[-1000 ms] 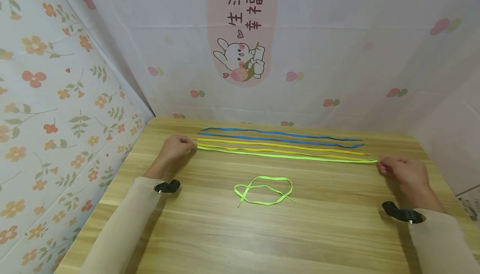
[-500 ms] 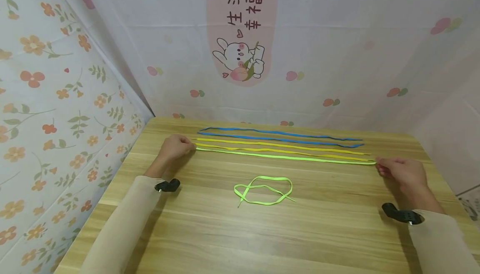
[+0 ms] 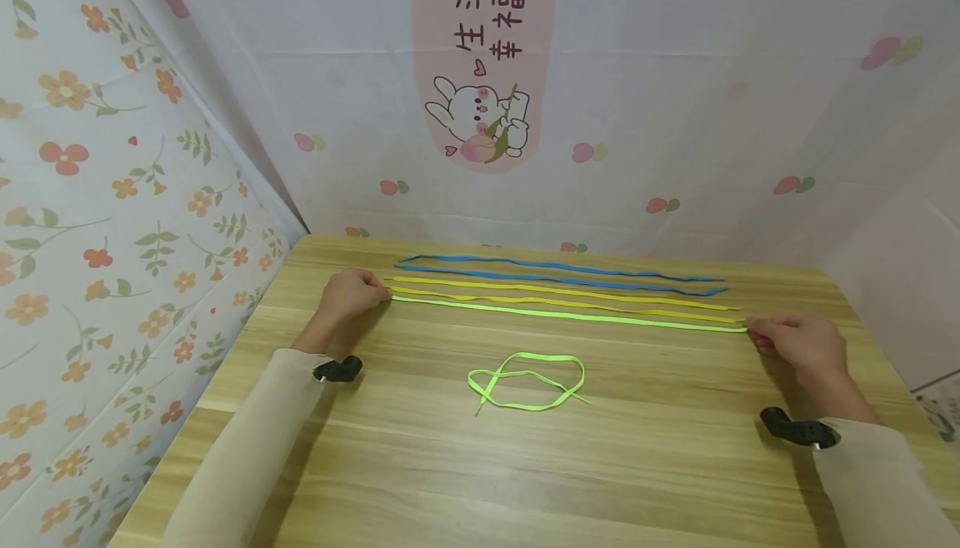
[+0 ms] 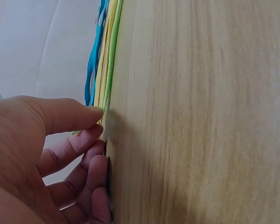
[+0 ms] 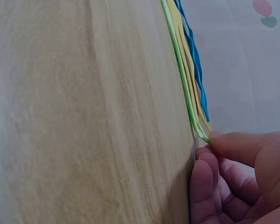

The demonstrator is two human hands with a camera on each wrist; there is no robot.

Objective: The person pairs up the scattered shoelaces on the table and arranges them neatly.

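A neon green shoelace (image 3: pixel 570 315) stretches nearly straight across the table, in front of two yellow laces. My left hand (image 3: pixel 349 294) pinches its left end between thumb and forefinger; the green tip pokes out past the fingers in the left wrist view. At the other end, my right hand (image 3: pixel 804 346) pinches the lace with thumb and index finger, and the lace bends just before the fingertips in the right wrist view. Behind it lie the yellow shoelaces (image 3: pixel 555 288), then two blue shoelaces (image 3: pixel 555 266), all roughly parallel.
A second neon green shoelace (image 3: pixel 528 406) lies loosely looped on the wooden table (image 3: pixel 480 481), nearer the front. A white printed cloth (image 3: pixel 675 115) hangs behind the table's far edge, and a floral cloth (image 3: pixel 112 281) hangs at the left.
My right hand has shifted slightly left and the green lace's right end has come a little nearer the front, away from the yellow lace. The left hand stays almost still.
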